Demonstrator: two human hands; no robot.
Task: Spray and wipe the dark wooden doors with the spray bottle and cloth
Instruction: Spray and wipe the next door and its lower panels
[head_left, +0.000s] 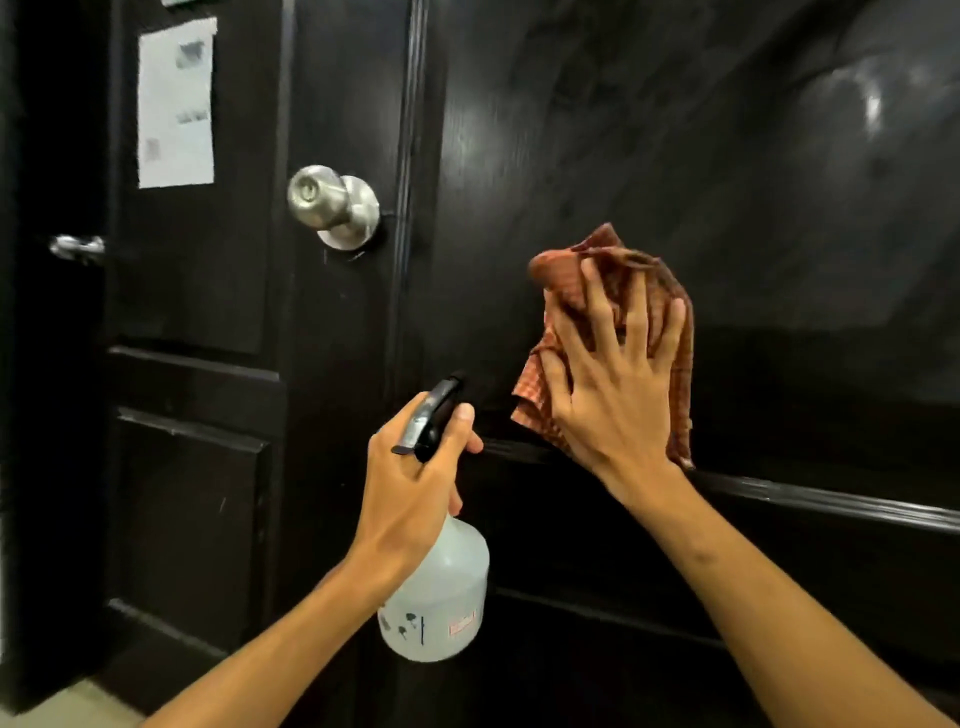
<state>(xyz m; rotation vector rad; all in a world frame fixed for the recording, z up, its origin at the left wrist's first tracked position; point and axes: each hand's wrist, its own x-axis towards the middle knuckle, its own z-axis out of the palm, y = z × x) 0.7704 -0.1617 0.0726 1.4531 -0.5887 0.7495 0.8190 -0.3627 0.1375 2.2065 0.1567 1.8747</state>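
Left hand: the left hand (410, 488) was wrapped around the neck of the spray bottle (441, 592), fingers curled closed about it and the thumb lying up along the black spray head; whether a finger sat on the trigger could not be told.
Bottle: its clear body hung below the closed fingers, nozzle aimed up and away from them toward the door, close to the wood.
Right hand: the right hand (613, 384) lay flat, fingers spread wide, pressing the cloth (587, 265) against the right door (675, 156).
Cloth: the checked reddish cloth was bunched under and beyond those fingertips, its top poking out above them and a corner hanging below the thumb, just past the nozzle.
Rail: a horizontal moulding (831, 499) ran under the heel of the right hand.
Right door panel: above the fingertips the glossy surface showed faint hazy smears and glare; whether that was wet spray or mere reflection could not be told.
Left door: beyond and left of the left hand's knuckles stood the left door (208, 260), with a silver knob (332, 205) and a taped paper sheet (176, 104) higher up.
Progress: judged mid-task; the wipe was at the middle of the right door's upper panel.
Remaining: seemingly the lower panels, the mouldings and the left door, none of which showed clear signs of wiping.
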